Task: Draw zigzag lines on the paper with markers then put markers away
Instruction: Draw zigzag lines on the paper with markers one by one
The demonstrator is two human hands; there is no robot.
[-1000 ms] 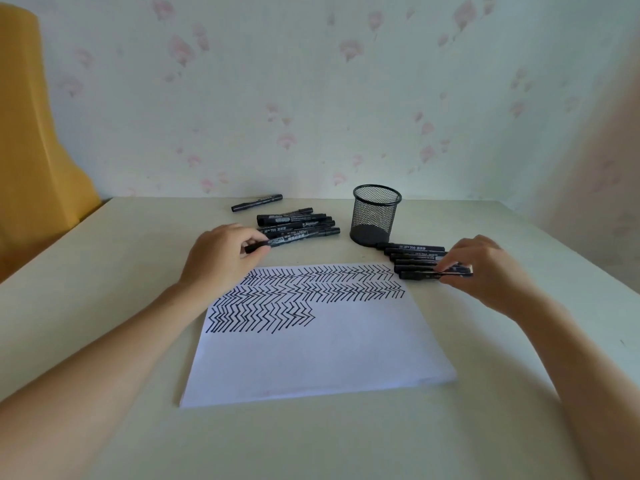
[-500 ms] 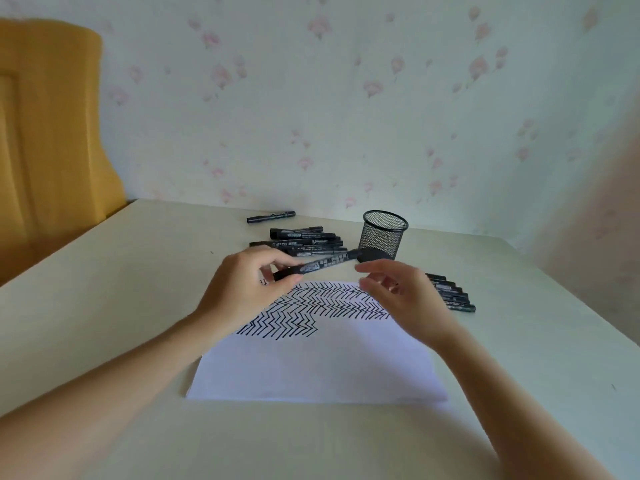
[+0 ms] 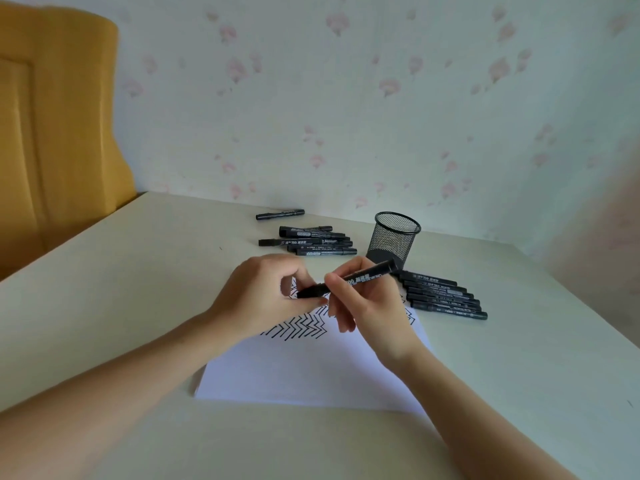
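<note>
Now both hands grip 1 marker (image 3: 349,279) above paper (image 3: 311,368).

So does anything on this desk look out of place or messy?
One marker lies alone near the wall, apart from the two groups. The mesh cup appears empty while the markers lie loose on the table.

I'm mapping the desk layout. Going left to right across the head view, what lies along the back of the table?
Lone marker → left marker pile → mesh cup → right marker row.
</note>
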